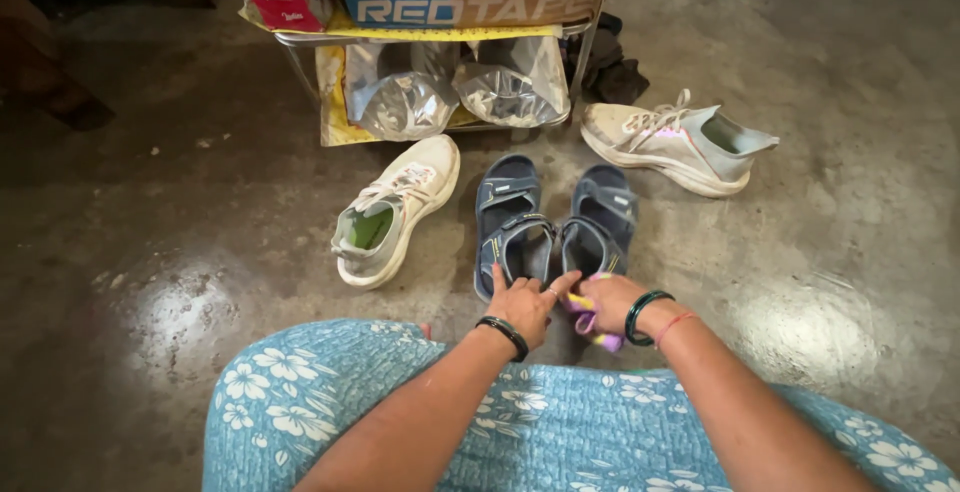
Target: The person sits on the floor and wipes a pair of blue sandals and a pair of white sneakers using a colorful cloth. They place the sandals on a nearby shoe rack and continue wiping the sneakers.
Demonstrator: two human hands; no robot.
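Both arms extended forward; left hand (522, 302) fingers spread, right hand (610, 302) curled.

Dark slate-blue sandals (552, 222), paired, with yellow flecks on the straps. Cream sneaker (395, 210) with a green insole; pale grey-white sneaker (676, 142) with pinkish laces. Purple-and-yellow cloth (590, 320) under the right hand (612, 300). Black bangle on the left hand (522, 304). Blue dress (330, 402) scattered with white flowers. Grey, blotchy floor (150, 232).

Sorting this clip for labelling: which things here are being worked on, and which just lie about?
In hand:
left hand on the dark blue strapped sandals
right hand holding a purple and yellow cloth

Lying about:
two white lace-up sneakers
metal rack with boxes
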